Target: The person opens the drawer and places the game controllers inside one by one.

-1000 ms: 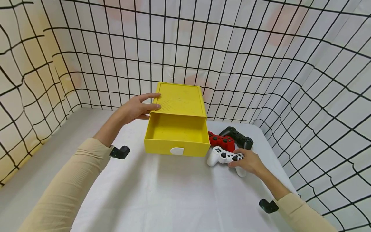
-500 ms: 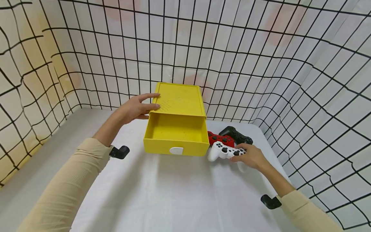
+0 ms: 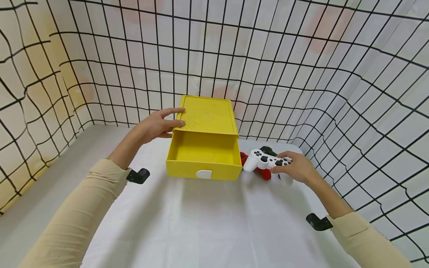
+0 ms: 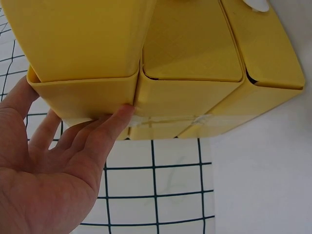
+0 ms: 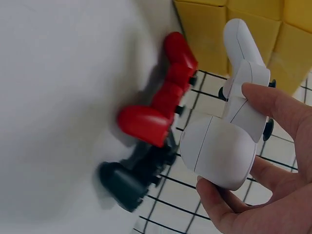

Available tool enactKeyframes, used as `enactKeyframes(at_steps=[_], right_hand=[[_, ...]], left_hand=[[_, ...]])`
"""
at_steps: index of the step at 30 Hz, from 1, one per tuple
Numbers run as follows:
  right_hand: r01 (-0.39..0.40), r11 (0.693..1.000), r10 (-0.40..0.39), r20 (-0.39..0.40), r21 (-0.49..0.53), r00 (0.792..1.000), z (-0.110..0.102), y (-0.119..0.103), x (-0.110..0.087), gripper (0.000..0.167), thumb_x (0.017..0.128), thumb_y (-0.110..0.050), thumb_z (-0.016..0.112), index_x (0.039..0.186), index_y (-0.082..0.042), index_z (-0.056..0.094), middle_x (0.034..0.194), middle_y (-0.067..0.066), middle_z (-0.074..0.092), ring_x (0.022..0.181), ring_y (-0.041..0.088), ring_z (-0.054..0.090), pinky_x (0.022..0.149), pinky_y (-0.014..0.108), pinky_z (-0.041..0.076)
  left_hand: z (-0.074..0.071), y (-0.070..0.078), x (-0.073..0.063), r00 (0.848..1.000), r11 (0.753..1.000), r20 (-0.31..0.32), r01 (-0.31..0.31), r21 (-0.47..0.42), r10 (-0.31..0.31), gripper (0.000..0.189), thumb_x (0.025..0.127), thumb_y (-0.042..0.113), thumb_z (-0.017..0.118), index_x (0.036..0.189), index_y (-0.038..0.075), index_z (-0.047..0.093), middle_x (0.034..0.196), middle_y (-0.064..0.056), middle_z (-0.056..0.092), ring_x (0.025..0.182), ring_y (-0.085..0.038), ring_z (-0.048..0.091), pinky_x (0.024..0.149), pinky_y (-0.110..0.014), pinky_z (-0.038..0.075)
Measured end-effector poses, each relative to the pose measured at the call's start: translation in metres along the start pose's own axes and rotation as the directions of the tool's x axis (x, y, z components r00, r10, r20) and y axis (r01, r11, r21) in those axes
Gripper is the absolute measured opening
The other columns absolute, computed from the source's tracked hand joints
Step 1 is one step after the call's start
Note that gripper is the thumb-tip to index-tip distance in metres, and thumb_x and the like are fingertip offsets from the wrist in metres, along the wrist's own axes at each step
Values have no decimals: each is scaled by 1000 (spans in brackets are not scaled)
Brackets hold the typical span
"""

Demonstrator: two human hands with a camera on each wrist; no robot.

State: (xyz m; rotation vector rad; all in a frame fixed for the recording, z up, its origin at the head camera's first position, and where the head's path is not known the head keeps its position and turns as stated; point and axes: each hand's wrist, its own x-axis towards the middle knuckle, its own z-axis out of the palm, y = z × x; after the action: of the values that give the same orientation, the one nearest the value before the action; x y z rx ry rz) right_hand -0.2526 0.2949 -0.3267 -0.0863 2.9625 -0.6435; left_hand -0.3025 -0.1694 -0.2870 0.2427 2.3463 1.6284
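Note:
In the head view, my left hand (image 3: pixel 156 125) rests against the left side of a yellow drawer unit (image 3: pixel 209 115), two fingertips over its top edge. The left wrist view shows three stacked compartments and my fingers (image 4: pixel 109 129) lying along the side wall. The top drawer (image 3: pixel 187 169), with its white handle (image 3: pixel 204 174), is pulled out and has nothing in it. My right hand (image 3: pixel 296 167) pinches a white game controller (image 5: pixel 219 151), raised over the table. Below it lie a red game controller (image 5: pixel 144 124) and a black game controller (image 5: pixel 126 183), both partly hidden in the head view.
A black wire grid (image 3: pixel 214 48) surrounds the white-covered table (image 3: pixel 207 219) at the back and both sides. Right of the drawer unit, the two lying controllers sit near the grid. A black camera piece is strapped at each wrist.
My right hand has lifted the white controller off the table and moved it up and slightly right, over the red and black ones. My left hand stays on the drawer unit.

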Motion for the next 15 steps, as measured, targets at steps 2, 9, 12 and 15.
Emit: enactKeyframes(at_steps=[2, 9, 12, 15], right_hand=[[0, 1000, 0, -12, -14, 1000, -9, -3, 0, 72, 83, -52, 77, 138, -9, 59, 132, 28, 58, 109, 40, 55, 74, 40, 51], [-1, 1000, 0, -54, -25, 999, -37, -15, -3, 76, 85, -55, 74, 142, -9, 55, 117, 26, 62, 96, 35, 56, 67, 34, 45], [-4, 1000, 2, -64, -30, 998, -48, -21, -4, 78, 85, -58, 73, 143, -8, 54, 121, 28, 60, 99, 38, 57, 69, 38, 49], [-3, 999, 0, -70, -34, 998, -57, -27, -5, 81, 85, -62, 72, 144, -10, 53, 128, 29, 57, 106, 42, 55, 76, 45, 53]], left_hand=[[0, 0, 0, 1000, 1000, -3, -3, 3, 3, 68, 96, 38, 70, 157, 34, 38, 158, -9, 44, 144, -34, 45, 112, -51, 46], [0, 0, -1, 1000, 1000, 5, -12, 5, 12, 69, 97, 38, 70, 158, 33, 37, 159, -10, 43, 145, -35, 44, 112, -51, 45], [0, 1, -1, 1000, 1000, 10, -11, 3, 11, 70, 97, 38, 70, 158, 33, 36, 159, -11, 42, 145, -35, 44, 113, -52, 45], [-1, 0, -1, 1000, 1000, 12, -10, 1, 10, 70, 97, 38, 70, 158, 33, 36, 159, -10, 42, 145, -35, 44, 113, -52, 44]])
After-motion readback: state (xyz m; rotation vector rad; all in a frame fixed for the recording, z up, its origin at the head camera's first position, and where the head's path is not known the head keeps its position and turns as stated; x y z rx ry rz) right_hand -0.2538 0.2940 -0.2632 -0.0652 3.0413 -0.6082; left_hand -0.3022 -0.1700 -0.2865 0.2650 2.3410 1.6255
